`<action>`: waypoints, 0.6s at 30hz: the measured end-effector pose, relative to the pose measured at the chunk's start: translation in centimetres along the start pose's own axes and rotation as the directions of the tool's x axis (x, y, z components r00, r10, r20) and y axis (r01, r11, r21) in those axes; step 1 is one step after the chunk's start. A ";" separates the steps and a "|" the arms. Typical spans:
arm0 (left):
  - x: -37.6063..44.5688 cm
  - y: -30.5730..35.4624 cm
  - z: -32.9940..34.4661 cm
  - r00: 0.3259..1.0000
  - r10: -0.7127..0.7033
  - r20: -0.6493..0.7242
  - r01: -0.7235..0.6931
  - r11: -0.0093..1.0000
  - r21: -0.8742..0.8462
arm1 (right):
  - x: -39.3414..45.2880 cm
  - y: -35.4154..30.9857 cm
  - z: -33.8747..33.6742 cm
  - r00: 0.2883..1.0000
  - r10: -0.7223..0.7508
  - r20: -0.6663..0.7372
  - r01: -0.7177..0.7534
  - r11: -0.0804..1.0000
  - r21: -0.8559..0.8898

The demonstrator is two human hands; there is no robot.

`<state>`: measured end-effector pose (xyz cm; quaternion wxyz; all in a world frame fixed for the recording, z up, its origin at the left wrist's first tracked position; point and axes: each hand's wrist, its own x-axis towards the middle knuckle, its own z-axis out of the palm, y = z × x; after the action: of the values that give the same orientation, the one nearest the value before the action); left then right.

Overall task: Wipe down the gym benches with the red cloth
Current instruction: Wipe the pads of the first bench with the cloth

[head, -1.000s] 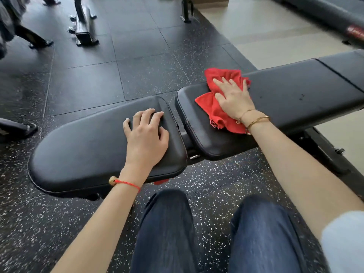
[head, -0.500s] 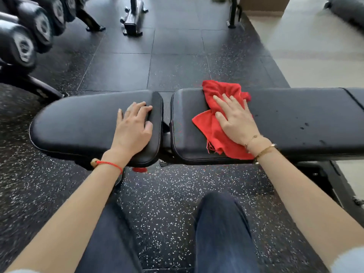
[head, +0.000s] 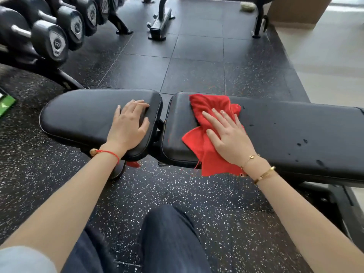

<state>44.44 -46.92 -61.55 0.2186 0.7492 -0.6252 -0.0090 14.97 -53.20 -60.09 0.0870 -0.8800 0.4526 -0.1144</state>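
A black padded gym bench runs across the view in two parts: a short seat pad (head: 82, 117) on the left and a long back pad (head: 295, 123) on the right. The red cloth (head: 208, 107) lies crumpled on the left end of the long pad, one corner hanging over the near edge. My right hand (head: 228, 136) presses flat on the cloth with fingers spread. My left hand (head: 129, 126) rests flat on the right end of the seat pad, fingers straight. A few dark wet spots (head: 302, 142) dot the long pad to the right of the cloth.
A rack of dumbbells (head: 57, 34) stands at the upper left. The metal feet of another machine (head: 160, 26) stand on the dark rubber floor behind the bench. The bench's frame (head: 334, 196) sits at the lower right. My knees in dark trousers (head: 171, 239) are below.
The view has tilted up and swung left, bringing the dumbbell rack into sight. My right hand and the cloth sit at about the same place on the long pad. My left hand stays put.
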 end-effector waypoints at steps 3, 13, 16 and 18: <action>-0.1 0.3 0.1 1.000 0.003 -0.016 -0.003 0.999 0.040 | 1.9 3.7 -0.8 0.988 0.157 -0.001 -0.157 0.987 -0.029; 0.0 0.5 0.0 0.996 0.028 -0.087 -0.023 0.998 0.062 | 8.3 -5.6 2.5 0.996 -0.072 0.047 0.074 0.996 -0.041; 0.0 0.4 0.1 0.995 0.026 -0.094 -0.019 0.998 0.067 | 4.5 -4.7 2.0 0.984 -0.174 0.047 0.175 0.985 -0.002; -0.1 0.4 0.3 0.994 0.020 -0.105 -0.012 0.997 0.075 | 2.6 -2.5 1.4 0.985 -0.171 0.032 0.171 0.985 0.002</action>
<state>43.95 -46.97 -61.68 0.2237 0.7510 -0.6187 0.0557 18.74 -53.79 -60.50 0.0838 -0.9173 0.3741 -0.1072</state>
